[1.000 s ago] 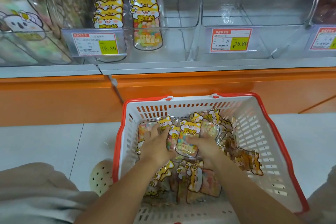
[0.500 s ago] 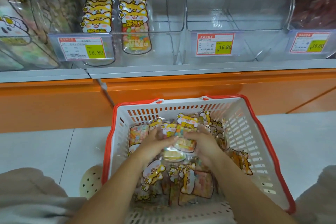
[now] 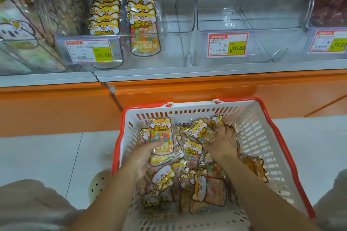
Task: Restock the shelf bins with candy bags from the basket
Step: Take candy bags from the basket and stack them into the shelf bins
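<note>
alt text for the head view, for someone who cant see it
The left hand holds one candy bag and the right hand rests among others in a white, red-rimmed basket. Above, one clear shelf bin holds matching bags; the next bin looks empty.

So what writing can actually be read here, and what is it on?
"罗班长": yellow cat-faced candy bag in the white plastic basket; same on those in the clear shelf bin.
"16.80": left red-and-yellow price tag.
"¥16.80", "斤": middle price tag.
"16.8", cut off: right price tag.
Smaller print on all tags: too blurred.
</note>
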A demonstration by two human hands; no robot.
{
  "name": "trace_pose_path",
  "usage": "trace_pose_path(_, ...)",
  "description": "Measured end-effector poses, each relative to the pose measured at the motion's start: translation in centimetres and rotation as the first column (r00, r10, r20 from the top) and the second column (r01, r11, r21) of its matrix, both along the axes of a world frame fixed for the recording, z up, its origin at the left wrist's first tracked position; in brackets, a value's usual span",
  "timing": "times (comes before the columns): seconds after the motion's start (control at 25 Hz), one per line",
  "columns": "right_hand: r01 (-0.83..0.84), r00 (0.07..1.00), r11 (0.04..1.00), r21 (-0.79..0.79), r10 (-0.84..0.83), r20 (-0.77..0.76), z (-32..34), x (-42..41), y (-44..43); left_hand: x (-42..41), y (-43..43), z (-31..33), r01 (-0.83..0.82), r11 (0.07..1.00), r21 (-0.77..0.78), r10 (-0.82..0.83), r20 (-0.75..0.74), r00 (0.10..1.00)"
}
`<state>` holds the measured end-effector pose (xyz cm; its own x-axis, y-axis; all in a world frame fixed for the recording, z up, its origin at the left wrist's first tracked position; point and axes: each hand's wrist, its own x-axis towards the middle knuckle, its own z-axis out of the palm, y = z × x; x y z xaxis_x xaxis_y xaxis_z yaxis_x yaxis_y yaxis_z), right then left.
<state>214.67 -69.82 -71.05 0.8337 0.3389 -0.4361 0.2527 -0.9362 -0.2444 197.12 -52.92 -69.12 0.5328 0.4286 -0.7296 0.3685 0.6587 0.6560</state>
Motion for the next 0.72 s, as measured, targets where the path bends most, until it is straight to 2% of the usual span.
trace_pose_path(0.08,-0.010,0.999,0.999,-0.041,0.012,0.046,-0.1,-0.1,-0.2,0.0,-0.3,0.4,0.005,1.000,-0.016,-0.005,0.017,1.000)
trace_pose_path(0.12,-0.020,0.993,1.000,0.023,0.018,0.115,0.1,-0.1,-0.3,-0.1,-0.4,0.5,0.001,0.999,-0.037,0.000,0.019,1.000)
trace_pose_path(0.16,-0.023,0.982,0.987,0.158,-0.007,0.186,0.6,-0.1,-0.3,0.0,-0.5,0.7,-0.013,0.998,-0.065,0.016,0.037,0.999)
trace_pose_path(0.2,0.005,0.978,0.940,0.341,-0.075,0.192,1.3,-0.3,-0.4,0.1,-0.6,0.7,-0.033,0.995,-0.097,0.039,0.059,0.997)
trace_pose_path(0.24,0.082,0.982,0.848,0.524,-0.158,0.103,2.5,-0.6,-0.3,0.2,-0.7,0.7,-0.040,0.991,-0.125,0.050,0.082,0.995)
trace_pose_path(0.28,0.220,0.973,0.722,0.656,-0.215,-0.088,3.9,-1.1,0.0,0.3,-0.8,0.6,-0.047,0.989,-0.143,0.060,0.091,0.994)
trace_pose_path(0.32,0.387,0.921,0.589,0.709,-0.206,-0.331,5.5,-1.7,0.6,0.5,-0.9,0.7,-0.045,0.986,-0.159,0.062,0.101,0.993)
trace_pose_path(0.36,0.534,0.830,0.502,0.680,-0.159,-0.534,6.3,-2.4,1.2,0.6,-1.1,0.8,-0.043,0.984,-0.174,0.061,0.105,0.993)
trace_pose_path(0.4,0.586,0.766,0.523,0.618,-0.109,-0.634,6.5,-3.1,1.6,0.7,-1.3,0.8,-0.027,0.982,-0.187,0.050,0.121,0.991)
trace_pose_path(0.44,0.543,0.760,0.625,0.561,-0.082,-0.645,6.5,-4.1,2.0,0.9,-1.6,0.9,-0.010,0.979,-0.206,0.038,0.135,0.990)
trace_pose_path(0.48,0.438,0.799,0.746,0.502,-0.067,-0.598,6.2,-5.0,2.5,0.9,-1.7,1.0,0.001,0.978,-0.207,0.031,0.150,0.988)
trace_pose_path(0.52,0.336,0.832,0.824,0.456,-0.032,-0.554,5.3,-5.9,2.8,0.9,-1.9,0.9,0.000,0.983,-0.182,0.027,0.149,0.988)
trace_pose_path(0.56,0.273,0.848,0.857,0.437,0.001,-0.530,4.7,-6.5,3.1,0.8,-2.0,0.8,-0.010,0.990,-0.138,0.030,0.141,0.990)
trace_pose_path(0.64,0.271,0.904,0.823,0.499,-0.040,-0.425,3.7,-6.0,3.2,0.3,-1.8,0.2,-0.054,0.996,-0.073,0.059,0.077,0.995)
trace_pose_path(0.72,0.380,0.925,0.687,0.619,-0.299,-0.237,3.2,-3.2,2.7,-0.1,-1.3,-0.4,-0.082,0.994,-0.066,0.086,0.059,0.995)
